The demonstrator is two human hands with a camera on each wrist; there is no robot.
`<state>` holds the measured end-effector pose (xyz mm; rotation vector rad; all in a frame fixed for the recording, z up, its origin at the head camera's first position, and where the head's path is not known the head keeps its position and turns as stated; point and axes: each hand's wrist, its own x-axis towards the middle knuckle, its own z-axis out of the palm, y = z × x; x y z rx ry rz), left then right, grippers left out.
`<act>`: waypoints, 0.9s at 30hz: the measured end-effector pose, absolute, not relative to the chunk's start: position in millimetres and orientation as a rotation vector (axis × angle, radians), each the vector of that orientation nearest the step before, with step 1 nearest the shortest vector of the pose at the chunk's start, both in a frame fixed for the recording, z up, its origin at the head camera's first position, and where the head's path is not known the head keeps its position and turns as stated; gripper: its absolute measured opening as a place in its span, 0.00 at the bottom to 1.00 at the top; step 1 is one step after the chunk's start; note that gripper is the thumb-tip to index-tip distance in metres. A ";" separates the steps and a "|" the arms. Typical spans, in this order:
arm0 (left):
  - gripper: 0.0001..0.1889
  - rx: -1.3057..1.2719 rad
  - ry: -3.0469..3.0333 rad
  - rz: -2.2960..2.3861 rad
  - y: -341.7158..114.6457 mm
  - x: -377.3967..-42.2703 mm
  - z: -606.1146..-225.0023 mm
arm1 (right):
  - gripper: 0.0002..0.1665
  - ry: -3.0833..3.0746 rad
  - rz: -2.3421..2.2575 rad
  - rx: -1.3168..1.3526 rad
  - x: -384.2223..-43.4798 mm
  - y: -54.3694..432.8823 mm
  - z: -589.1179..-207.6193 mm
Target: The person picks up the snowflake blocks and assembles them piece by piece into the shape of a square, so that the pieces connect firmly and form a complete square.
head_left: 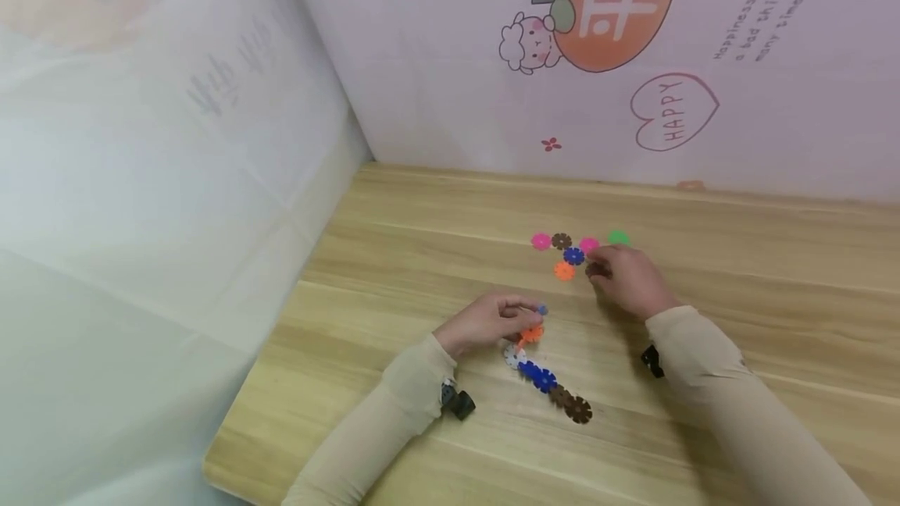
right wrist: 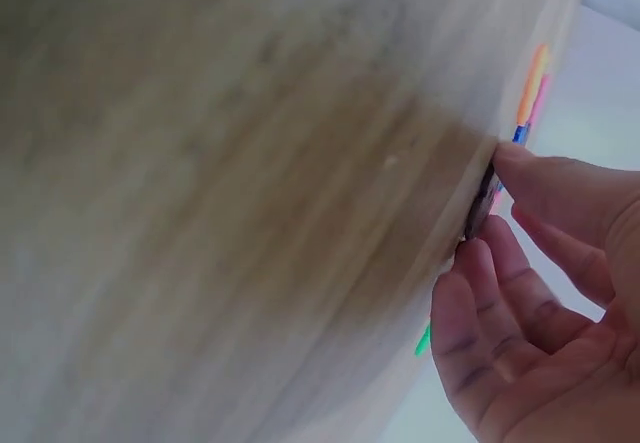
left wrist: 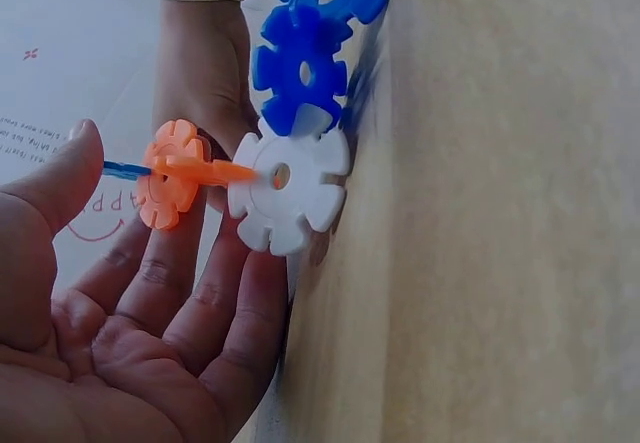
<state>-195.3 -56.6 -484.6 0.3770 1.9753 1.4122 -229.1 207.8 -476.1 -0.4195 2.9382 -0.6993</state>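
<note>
My left hand [head_left: 494, 319] holds one end of a chain of interlocking snowflake discs. Thumb and fingers pinch around its small blue disc [left wrist: 124, 170] and the orange disc [left wrist: 168, 175] beside it. From there the chain runs through a white disc [left wrist: 291, 191] and dark blue discs [head_left: 544, 380] to brown discs [head_left: 579, 410] low over the table toward me. Farther forward, my right hand [head_left: 635, 281] pinches a loose brown disc [right wrist: 481, 201] by its edges, close to the tabletop. In the head view the fingers partly cover that disc.
Around the right hand, loose snowflake discs lie flat: a pink disc [head_left: 541, 241], a brown one [head_left: 561, 241], a blue one [head_left: 573, 256], an orange one [head_left: 564, 271] and a green one [head_left: 619, 237]. Printed sheeting [head_left: 450, 61] borders the wooden table [head_left: 394, 256] behind and left.
</note>
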 end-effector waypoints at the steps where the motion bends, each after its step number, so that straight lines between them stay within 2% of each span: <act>1: 0.20 0.371 1.964 1.420 -56.4 -195.1 -483.9 | 0.17 2.925 -0.719 -0.414 -228.9 209.0 -475.9; 7: 0.19 0.295 1.895 1.479 -55.1 -193.7 -482.3 | 0.16 2.871 -0.802 -0.408 -224.6 214.6 -473.4; 14: 0.20 0.225 1.803 1.518 -54.6 -190.3 -487.4 | 0.09 2.809 -0.885 -0.444 -215.9 218.4 -476.4; 21: 0.20 0.180 1.770 1.547 -50.6 -186.9 -488.5 | 0.11 2.785 -0.972 -0.531 -207.0 218.2 -480.1; 27: 0.19 0.178 1.770 1.560 -46.5 -184.8 -487.2 | 0.12 2.672 -1.142 -0.429 -198.9 208.9 -471.9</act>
